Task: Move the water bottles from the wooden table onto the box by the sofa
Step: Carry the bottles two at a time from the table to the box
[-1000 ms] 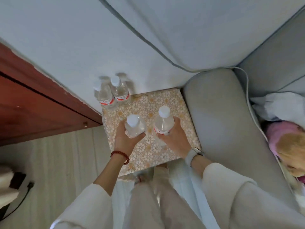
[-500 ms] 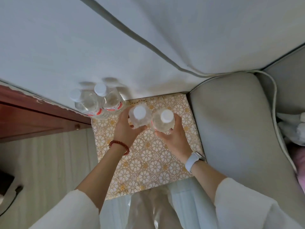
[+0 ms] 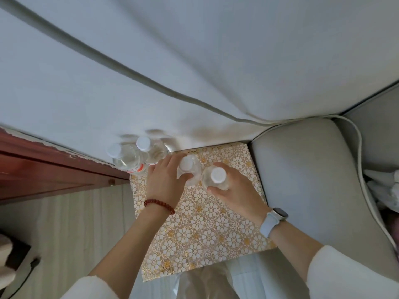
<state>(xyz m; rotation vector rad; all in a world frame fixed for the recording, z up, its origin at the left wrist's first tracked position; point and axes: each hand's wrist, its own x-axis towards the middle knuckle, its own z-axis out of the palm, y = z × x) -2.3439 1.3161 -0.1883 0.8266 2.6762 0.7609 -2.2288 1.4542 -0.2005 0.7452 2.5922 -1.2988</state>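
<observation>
A box (image 3: 200,225) with a gold flower pattern stands between the wall and the grey sofa arm. Two clear water bottles with white caps stand at its far left corner, one at the left (image 3: 125,157) and one beside it (image 3: 151,151). My left hand (image 3: 165,180) grips a third bottle (image 3: 189,169) near the box's far edge. My right hand (image 3: 234,188) grips a fourth bottle (image 3: 217,178) just to its right. Both held bottles are upright and side by side; whether their bases touch the box top is hidden.
The grey sofa arm (image 3: 302,180) borders the box on the right. A white wall (image 3: 151,83) rises behind it. A dark red wooden cabinet (image 3: 43,175) stands at the left over pale wood flooring (image 3: 75,223). A dark cable (image 3: 28,272) lies at the lower left.
Both hands have carried their bottles farther back on the box, toward the wall and close to the two standing bottles. The camera has tilted forward.
</observation>
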